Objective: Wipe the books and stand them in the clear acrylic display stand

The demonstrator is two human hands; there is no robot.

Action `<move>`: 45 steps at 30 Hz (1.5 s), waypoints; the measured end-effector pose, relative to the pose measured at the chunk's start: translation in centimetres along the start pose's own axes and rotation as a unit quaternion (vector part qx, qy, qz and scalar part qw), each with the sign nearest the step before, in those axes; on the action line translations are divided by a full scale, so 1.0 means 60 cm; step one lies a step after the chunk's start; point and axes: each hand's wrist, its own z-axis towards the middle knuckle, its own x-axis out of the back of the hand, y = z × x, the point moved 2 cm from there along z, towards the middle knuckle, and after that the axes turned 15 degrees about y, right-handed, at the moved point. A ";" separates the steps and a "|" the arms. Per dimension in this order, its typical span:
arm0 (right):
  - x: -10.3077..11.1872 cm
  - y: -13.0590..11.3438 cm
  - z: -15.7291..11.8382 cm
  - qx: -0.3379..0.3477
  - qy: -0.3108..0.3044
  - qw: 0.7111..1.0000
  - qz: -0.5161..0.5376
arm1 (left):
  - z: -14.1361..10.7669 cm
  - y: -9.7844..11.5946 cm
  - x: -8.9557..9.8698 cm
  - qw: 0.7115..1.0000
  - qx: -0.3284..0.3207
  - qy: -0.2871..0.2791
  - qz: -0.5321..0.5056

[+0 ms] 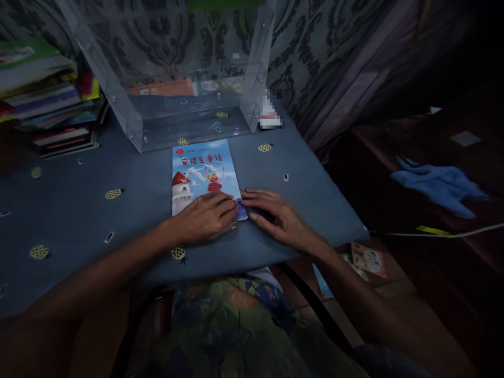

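A light-blue picture book (205, 173) lies closed on the blue-grey tablecloth, with red characters on its cover and a drawing of a red-roofed tower. Across the lower part of the cover rests my left hand (208, 216), its fingers bent and close together near the book's lower right corner. My right hand (277, 212) is at the right edge of the book, fingertips at the edge, with a gap between thumb and fingers. It holds nothing that I can see.
Behind the book stands a clear plastic case (129, 115). A pile of books (43, 94) is at the back left. A blue cloth (441, 184) lies on a dark surface at right. Cards (370, 260) lie below the table's right edge (346, 210).
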 end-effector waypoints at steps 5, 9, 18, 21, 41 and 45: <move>-0.001 0.002 -0.001 -0.005 0.010 1.000 0.011 | 0.002 -0.003 0.004 1.000 0.018 0.006 -0.022; -0.001 0.001 -0.002 0.005 0.025 1.000 0.010 | 0.001 -0.004 0.006 1.000 0.011 0.018 -0.021; -0.021 0.045 0.054 0.070 0.016 0.997 -0.027 | 0.002 -0.016 0.006 0.996 0.068 0.003 -0.061; -0.038 0.079 0.107 0.077 0.000 0.995 -0.065 | 0.002 -0.015 0.005 0.995 0.073 -0.002 -0.066; -0.094 0.137 0.218 0.048 0.010 0.986 -0.158 | -0.023 -0.078 -0.010 0.983 0.186 0.003 0.003; -0.093 0.134 0.216 0.042 0.001 0.984 -0.171 | -0.057 -0.157 -0.005 0.946 0.315 -0.001 0.073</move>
